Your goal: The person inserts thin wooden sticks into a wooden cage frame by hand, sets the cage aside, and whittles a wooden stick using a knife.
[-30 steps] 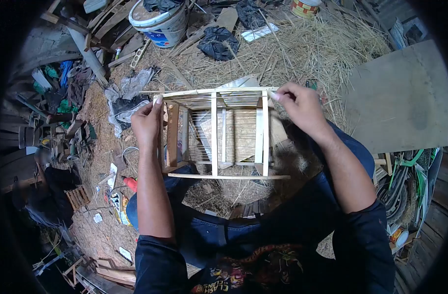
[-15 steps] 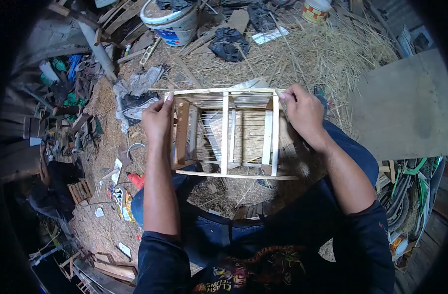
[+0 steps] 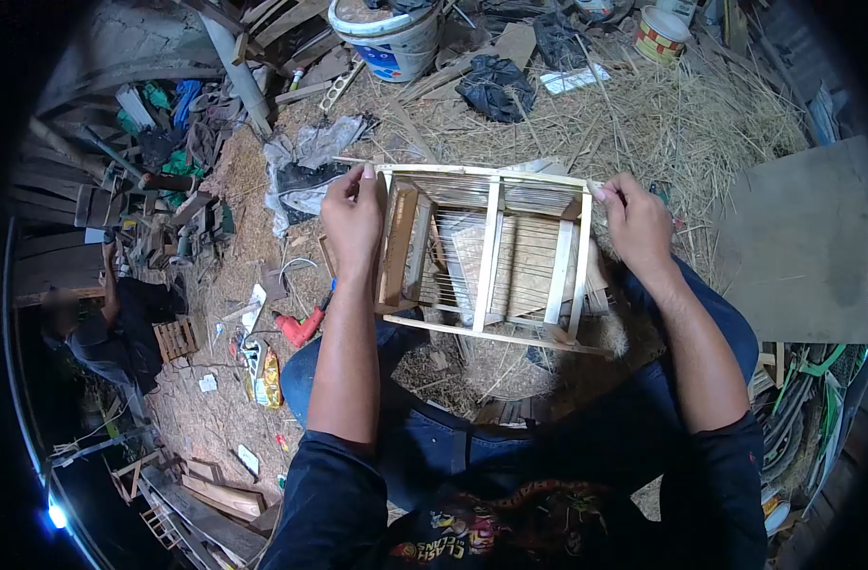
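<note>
Left of the white bucket (image 3: 393,49) are a pale pole (image 3: 240,78) and a grey wall (image 3: 120,52). Debris-strewn floor (image 3: 227,328) spreads in front of the bucket, straw (image 3: 705,119) covers it to the bucket's right, and a bluish-white light (image 3: 57,516) glows far to the bucket's front left.

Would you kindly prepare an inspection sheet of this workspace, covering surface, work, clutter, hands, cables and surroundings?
Surface: ground strewn with debris, straw toward the far side.
Job's things: wooden frame with thin rods; whether anything supports it below is unclear.
Clutter: red tool lying beyond the left forearm, black plastic bag, white bucket.
Hands: left hand holds the frame's far left corner; right hand the far right.
Cables: pale curved strand; cannot tell whether it is one.
Surroundings: another person at left, flat board at right.
</note>
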A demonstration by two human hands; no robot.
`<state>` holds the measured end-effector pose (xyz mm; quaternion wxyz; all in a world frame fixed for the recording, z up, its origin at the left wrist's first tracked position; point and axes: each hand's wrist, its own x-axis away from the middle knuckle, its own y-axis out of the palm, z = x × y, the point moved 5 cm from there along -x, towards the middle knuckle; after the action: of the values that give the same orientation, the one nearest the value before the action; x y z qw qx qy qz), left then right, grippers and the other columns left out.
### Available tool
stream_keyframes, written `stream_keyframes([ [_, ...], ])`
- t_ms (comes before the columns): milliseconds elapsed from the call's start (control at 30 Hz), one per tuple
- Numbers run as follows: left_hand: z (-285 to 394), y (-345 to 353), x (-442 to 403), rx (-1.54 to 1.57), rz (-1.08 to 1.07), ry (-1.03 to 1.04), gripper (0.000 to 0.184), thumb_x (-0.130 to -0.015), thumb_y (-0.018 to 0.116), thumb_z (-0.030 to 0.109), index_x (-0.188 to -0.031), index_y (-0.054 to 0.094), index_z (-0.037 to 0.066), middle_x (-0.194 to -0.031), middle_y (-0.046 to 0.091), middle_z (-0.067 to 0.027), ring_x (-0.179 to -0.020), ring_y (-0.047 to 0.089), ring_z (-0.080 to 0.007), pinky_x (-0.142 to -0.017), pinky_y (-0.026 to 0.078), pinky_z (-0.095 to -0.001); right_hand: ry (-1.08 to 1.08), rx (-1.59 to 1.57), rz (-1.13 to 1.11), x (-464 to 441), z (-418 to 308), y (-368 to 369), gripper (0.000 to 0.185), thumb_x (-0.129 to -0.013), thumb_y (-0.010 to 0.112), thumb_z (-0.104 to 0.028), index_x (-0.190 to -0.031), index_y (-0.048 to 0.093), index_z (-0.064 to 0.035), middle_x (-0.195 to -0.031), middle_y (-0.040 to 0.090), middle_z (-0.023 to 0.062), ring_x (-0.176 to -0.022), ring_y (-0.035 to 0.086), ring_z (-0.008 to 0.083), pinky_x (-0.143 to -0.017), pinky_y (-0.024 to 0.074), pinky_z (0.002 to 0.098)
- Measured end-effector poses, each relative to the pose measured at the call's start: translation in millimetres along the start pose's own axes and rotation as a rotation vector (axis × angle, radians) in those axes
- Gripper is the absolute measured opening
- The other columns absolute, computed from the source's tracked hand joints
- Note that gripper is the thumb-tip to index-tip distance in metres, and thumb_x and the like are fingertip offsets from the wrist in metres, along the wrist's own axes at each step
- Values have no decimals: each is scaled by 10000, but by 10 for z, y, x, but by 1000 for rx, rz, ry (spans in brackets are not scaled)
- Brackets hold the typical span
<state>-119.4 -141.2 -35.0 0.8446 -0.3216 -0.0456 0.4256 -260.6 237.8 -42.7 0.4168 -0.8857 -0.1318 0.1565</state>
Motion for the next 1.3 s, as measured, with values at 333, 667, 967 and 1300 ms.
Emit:
stream_keyframes([
  [333,856,-157,443,-157,35,716,228,-905,786,163,-1086,782,25,-1127,734,-163,-1125,641,-349,-999,477,-442,40,-369,-132,10,161,-41,189,-1035,628,-192,-946,630,-26,-724,655,98,-670,641,227,-636,491,376],
  [667,841,-197,1216,863,-369,-195,413,-1108,562,302,-1292,632,-61,-821,701,-75,-654,642,-120,-623,542,-258,-11,-582,-229,570,-524,-262,200,-1043,639,-177,-946,621,-3,-732,638,51,-655,625,122,-612,486,316],
  [967,-38,-856,989,916,-101,-348,436,-1109,527,391,-1325,657,35,-1113,731,-77,-986,659,-160,-891,506,-330,202,55,-255,810,-503,-312,525,-941,703,-515,-1093,750,-14,-900,756,224,-900,745,405,-813,579,503],
  [1300,-595,-626,1111,948,-229,-520,469,-1093,541,414,-1379,651,58,-1386,665,-99,-1235,611,-221,-1115,419,-382,204,31,-285,977,-450,118,378,-912,734,-380,-1093,747,-49,-980,755,238,-965,724,427,-853,562,525],
])
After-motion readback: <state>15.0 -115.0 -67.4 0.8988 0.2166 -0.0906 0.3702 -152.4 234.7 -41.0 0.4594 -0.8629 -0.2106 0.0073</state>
